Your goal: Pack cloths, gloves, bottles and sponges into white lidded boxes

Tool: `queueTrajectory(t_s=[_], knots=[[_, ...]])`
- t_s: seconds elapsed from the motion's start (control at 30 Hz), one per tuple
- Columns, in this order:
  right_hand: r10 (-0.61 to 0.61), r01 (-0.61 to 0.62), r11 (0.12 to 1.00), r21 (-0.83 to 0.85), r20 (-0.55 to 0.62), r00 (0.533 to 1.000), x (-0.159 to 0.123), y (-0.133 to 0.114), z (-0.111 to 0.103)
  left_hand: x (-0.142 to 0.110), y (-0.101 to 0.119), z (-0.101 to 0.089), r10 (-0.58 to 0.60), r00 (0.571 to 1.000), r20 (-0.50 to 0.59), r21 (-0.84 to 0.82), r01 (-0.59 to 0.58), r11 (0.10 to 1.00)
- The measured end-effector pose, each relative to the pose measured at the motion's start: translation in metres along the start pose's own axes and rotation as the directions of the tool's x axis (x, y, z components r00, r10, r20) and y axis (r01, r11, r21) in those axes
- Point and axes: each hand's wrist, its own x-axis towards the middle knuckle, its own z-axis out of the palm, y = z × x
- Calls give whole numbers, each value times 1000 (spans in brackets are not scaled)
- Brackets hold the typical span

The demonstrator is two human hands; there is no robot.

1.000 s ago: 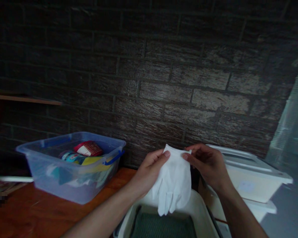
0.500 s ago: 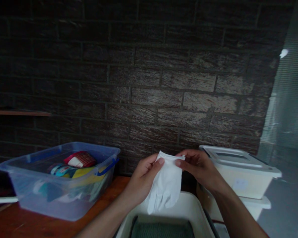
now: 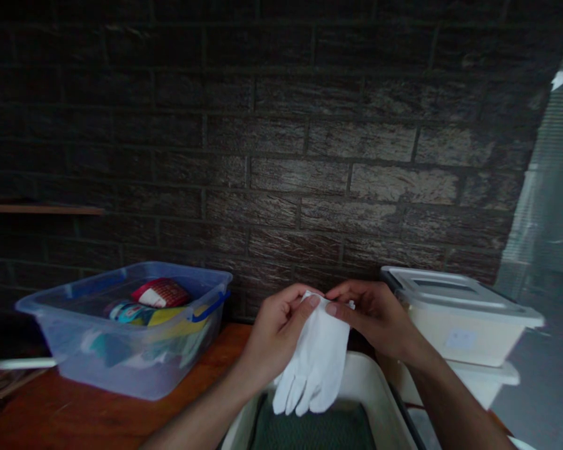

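Observation:
A white glove (image 3: 319, 362) hangs fingers down, pinched at its cuff between both hands. My left hand (image 3: 281, 325) grips the cuff's left side with thumb and fingers closed. On the other side, my right hand (image 3: 375, 315) pinches the cuff close to the left thumb. Whether it is one glove or a pair laid together, I cannot tell. Below the glove stands an off-white bin (image 3: 366, 375) with dark green textured material (image 3: 309, 431) inside it. The glove's fingertips overlap that material in view.
At left, a clear plastic tub (image 3: 122, 369) with blue handles holds a red packet (image 3: 162, 294) and other packages on a wooden table (image 3: 37, 412). Stacked lidded white boxes (image 3: 469, 337) stand at right. A dark brick wall (image 3: 272, 175) rises behind; a shelf (image 3: 42, 208) juts out at left.
My hands have come closer together along the cuff, bunching it. The glove's fingers now hang more spread and a little lower. The view has shifted slightly.

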Motion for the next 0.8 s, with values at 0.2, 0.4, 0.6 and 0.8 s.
queueTrajectory(t_s=[0.2, 0.4, 0.6, 0.8], knots=[[-9, 8, 999, -45, -11, 1000, 0, 0, 2, -1, 1, 1, 14, 999, -29, 24, -13, 1000], [-26, 36, 980, -193, 56, 998, -1, -5, 5, 0, -3, -1, 10, 1000, 19, 42, -10, 999], [-61, 42, 974, -224, -82, 995, -2, -6, -6, 5, -10, -6, -41, 986, 164, 149, 17, 989], [-104, 51, 957, -287, -171, 980, -1, -8, -12, 2, -13, -6, -4, 985, 171, 244, -38, 969]])
